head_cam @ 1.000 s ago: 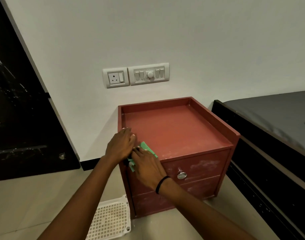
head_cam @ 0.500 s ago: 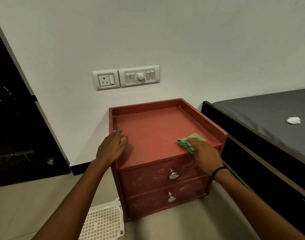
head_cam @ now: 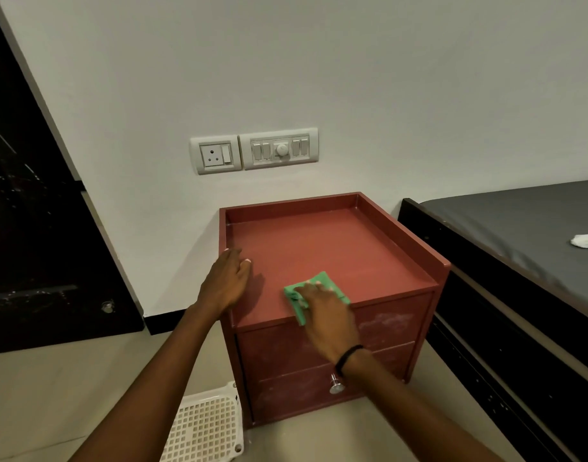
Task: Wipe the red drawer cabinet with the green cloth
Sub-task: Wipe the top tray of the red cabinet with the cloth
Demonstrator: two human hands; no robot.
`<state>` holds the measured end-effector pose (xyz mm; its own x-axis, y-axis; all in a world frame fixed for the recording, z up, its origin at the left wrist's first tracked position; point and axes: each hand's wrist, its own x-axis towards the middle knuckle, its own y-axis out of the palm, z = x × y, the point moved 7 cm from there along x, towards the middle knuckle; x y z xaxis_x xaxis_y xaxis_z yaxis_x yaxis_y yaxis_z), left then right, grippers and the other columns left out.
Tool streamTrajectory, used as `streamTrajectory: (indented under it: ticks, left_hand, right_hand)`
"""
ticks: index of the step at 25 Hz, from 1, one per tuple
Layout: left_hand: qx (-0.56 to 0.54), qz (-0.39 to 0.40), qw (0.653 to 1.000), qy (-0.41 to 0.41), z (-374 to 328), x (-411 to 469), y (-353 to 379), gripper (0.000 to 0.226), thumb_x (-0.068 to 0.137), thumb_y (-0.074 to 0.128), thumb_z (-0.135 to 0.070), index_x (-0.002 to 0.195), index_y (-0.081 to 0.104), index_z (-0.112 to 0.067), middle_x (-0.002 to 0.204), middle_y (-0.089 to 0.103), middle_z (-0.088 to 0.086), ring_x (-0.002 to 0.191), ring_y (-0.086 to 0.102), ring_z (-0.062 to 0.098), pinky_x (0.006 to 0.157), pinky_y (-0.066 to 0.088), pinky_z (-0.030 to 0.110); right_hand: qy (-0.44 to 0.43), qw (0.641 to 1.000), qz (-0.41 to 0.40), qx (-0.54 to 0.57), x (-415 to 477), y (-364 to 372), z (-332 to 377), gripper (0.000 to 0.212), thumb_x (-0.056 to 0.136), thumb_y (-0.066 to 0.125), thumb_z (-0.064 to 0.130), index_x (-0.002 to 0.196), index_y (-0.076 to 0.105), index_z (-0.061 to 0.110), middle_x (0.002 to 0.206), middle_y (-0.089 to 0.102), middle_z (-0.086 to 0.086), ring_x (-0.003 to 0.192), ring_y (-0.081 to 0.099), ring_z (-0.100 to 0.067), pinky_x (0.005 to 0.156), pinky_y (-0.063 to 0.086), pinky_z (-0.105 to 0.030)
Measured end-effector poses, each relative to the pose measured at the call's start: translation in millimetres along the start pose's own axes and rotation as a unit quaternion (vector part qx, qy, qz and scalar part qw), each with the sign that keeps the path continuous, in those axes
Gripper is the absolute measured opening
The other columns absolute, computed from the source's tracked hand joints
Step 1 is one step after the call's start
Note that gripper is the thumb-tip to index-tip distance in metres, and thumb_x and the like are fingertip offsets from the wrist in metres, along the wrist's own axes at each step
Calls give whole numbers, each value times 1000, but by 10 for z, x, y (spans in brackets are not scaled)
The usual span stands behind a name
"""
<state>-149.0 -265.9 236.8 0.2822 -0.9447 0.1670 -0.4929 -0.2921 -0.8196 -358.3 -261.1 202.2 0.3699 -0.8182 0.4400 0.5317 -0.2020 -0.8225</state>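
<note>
Evidently, the right hand [head_cam: 326, 308] is pressing the green cloth [head_cam: 314, 295] flat under spread fingers near the front edge of the red drawer cabinet [head_cam: 319, 248], while the left hand [head_cam: 226, 281], fingers released and empty, is bracing its left rim, presumably for steadiness.

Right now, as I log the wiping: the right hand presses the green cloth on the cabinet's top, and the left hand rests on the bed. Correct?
Not quite. The head view shows the left hand on the cabinet, at its top's left edge, not on the bed. The right hand does press the green cloth on the top.
</note>
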Motion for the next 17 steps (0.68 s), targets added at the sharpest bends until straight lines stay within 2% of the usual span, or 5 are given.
streamTrajectory:
  ticks: [4, 8, 10, 12, 17]
  left_hand:
    - [18, 15, 1000, 12, -73, 8, 27, 43, 106, 32, -28, 140, 42, -3, 150, 41, 15, 139, 37, 29, 112, 29, 37]
    - [39, 37, 999, 10, -60, 101, 51, 50, 107, 28, -32, 148, 32, -5, 160, 28, 11, 150, 22, 24, 119, 19, 35]
    - [54, 46, 997, 8, -45, 185, 38, 52, 106, 28, -32, 150, 29, -5, 163, 23, 12, 152, 15, 23, 121, 16, 35]
    - [74, 54, 996, 4, -30, 280, 28, 51, 106, 31, -32, 148, 31, -4, 160, 26, 13, 152, 18, 25, 119, 19, 36]
    - [133, 75, 988, 6, 15, 606, 70, 62, 103, 31, -47, 153, 26, -11, 164, 22, 10, 153, 14, 25, 122, 20, 45]
  right_hand:
    - [-138, 988, 61, 16, -51, 282, 875, 38, 89, 47, 15, 123, 62, 19, 122, 65, -6, 110, 59, -28, 86, 52, -37]
    - [-191, 979, 66, -16, 11, 394, 836, 47, 80, 59, 11, 126, 62, 22, 129, 64, -4, 119, 58, -24, 93, 50, -34]
    - [-175, 981, 83, -15, 112, 381, 642, 51, 82, 58, 16, 131, 59, 27, 139, 59, -1, 126, 55, -22, 102, 45, -36]
    - [-126, 987, 97, -17, 312, 303, 266, 49, 87, 52, 19, 135, 56, 30, 144, 53, 3, 130, 52, -21, 108, 42, -37]
    - [25, 996, 30, -82, 813, -143, -1083, 46, 93, 44, 10, 130, 59, 33, 136, 60, 4, 119, 60, -23, 100, 46, -34]
